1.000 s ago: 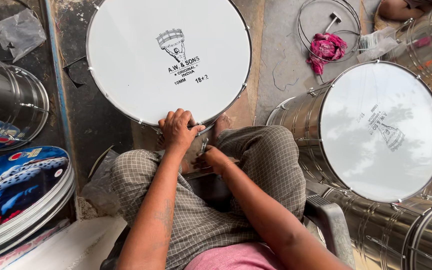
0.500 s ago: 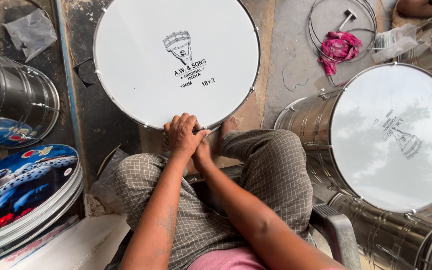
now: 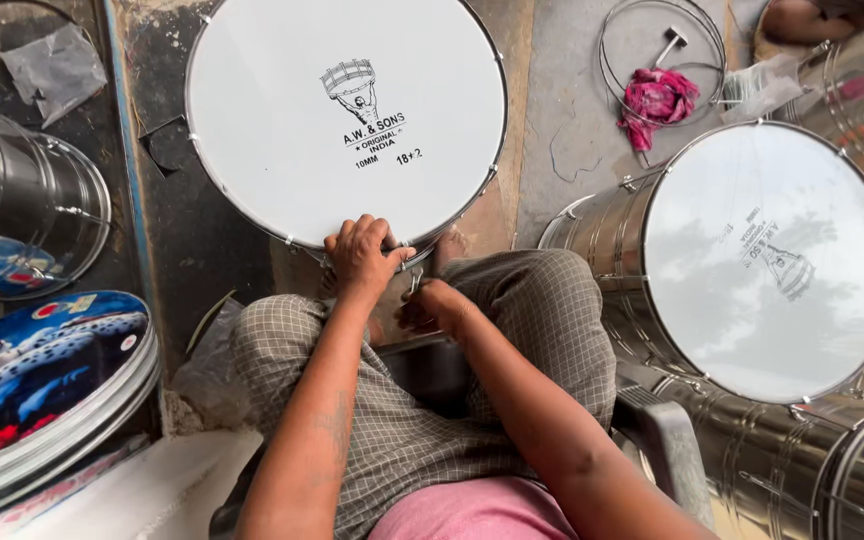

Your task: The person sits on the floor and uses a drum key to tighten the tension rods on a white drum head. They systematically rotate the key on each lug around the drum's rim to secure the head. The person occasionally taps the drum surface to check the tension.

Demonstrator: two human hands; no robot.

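Observation:
A large drum with a white head (image 3: 342,110) stands in front of my knees, its metal rim toward me. My left hand (image 3: 362,255) lies on the near rim, fingers curled over the edge. Just below and to the right, my right hand (image 3: 432,305) is closed at the drum's side, under the rim; what it holds is hidden by the fingers. I sit on a dark chair, in checked trousers.
A second steel drum with a white head (image 3: 767,260) lies at my right. More steel shells (image 3: 22,205) and a printed blue drum head (image 3: 37,375) are at the left. A metal hoop (image 3: 662,60) with a pink cloth (image 3: 657,100) lies on the floor beyond.
The view has shifted slightly; the drum appears a little further right. My right hand has dropped a little below the rim. The left hand stays on the rim.

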